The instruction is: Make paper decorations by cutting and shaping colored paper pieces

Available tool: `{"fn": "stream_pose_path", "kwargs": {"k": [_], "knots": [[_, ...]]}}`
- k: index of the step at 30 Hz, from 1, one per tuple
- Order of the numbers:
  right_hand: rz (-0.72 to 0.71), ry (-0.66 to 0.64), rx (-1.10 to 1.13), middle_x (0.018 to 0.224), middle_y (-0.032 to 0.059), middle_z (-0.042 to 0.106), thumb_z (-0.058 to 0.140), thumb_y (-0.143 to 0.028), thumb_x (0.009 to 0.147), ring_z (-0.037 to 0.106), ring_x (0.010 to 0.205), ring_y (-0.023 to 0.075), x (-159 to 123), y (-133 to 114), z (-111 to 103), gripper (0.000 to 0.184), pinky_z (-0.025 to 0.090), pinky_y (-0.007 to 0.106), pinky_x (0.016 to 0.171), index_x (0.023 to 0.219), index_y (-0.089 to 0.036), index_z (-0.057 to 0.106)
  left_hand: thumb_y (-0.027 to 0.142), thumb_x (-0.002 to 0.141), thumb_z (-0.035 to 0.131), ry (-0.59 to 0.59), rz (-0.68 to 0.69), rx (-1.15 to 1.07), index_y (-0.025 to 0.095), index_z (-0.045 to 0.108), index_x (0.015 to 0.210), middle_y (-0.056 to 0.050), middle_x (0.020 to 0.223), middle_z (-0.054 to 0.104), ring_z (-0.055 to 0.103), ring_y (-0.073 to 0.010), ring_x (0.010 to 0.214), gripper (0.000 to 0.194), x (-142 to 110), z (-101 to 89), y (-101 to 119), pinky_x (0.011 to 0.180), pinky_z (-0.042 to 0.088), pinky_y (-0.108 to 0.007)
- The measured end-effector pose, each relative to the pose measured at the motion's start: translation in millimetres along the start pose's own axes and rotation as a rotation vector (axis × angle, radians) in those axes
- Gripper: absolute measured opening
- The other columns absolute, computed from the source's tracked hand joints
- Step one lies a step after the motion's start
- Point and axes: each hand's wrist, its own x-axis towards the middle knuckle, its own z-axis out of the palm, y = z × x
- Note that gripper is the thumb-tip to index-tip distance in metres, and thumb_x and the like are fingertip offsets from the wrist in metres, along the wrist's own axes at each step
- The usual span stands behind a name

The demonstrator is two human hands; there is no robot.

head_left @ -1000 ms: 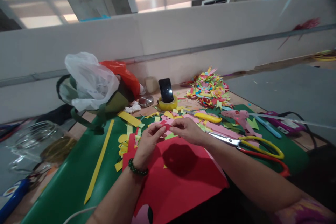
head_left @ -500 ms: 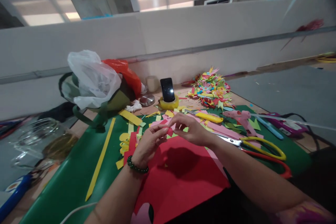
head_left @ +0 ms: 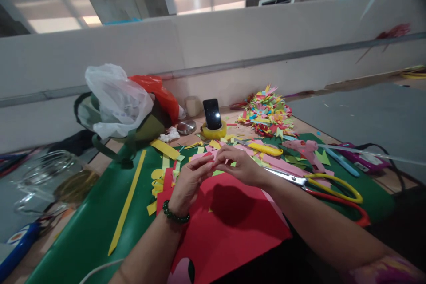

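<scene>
Red paper piece (head_left: 213, 165), small, mostly hidden: pinched between fingertips of left hand (head_left: 190, 178) and right hand (head_left: 240, 167), both curled, tips meeting. Position: near far edge of red sheet (head_left: 233, 235). Yellow-and-red-handled scissors (head_left: 302, 181) lie at right.

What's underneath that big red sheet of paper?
Pink paper peeks out at the notch in the red sheet's lower-left corner, and pink also shows along its right edge. Whatever lies under the middle is covered, so I can't tell.
</scene>
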Motion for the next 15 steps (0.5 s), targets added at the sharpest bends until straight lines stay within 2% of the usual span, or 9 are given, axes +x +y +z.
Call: {"fn": "stream_pose_path", "kwargs": {"k": [4,8,15], "knots": [[0.136,0.023,0.022,0.078,0.0021,0.059,0.061,-0.024,0.083,0.055,0.067,0.0133,-1,0,4,0.008,0.046,0.026,0.060,0.076,-0.019,0.063,0.031,0.055,0.084,0.009,0.159,0.145,0.013,0.069,0.104,-0.003,0.073,0.072,0.064,-0.0143,0.069,0.054,-2,0.2,-1,0.071,0.050,-0.027],[0.261,0.048,0.094,0.076,0.0020,0.062,0.062,-0.025,0.079,0.058,0.065,0.0135,-2,1,7,0.008,0.046,0.026,0.058,0.074,-0.018,0.062,0.034,0.060,0.080,-0.013,0.224,0.228,0.012,0.060,0.119,-0.003,0.071,0.073,0.067,-0.0177,0.071,0.066,-1,-0.6,-3,0.072,0.053,-0.031],[0.338,0.076,0.149,0.069,0.0008,0.066,0.064,-0.022,0.073,0.060,0.065,0.0141,-2,2,6,0.006,0.048,0.026,0.061,0.069,-0.018,0.065,0.030,0.068,0.072,-0.026,0.331,0.365,0.014,0.052,0.128,-0.003,0.074,0.073,0.068,-0.0182,0.073,0.066,0,-2.8,-13,0.068,0.052,-0.028]]}}
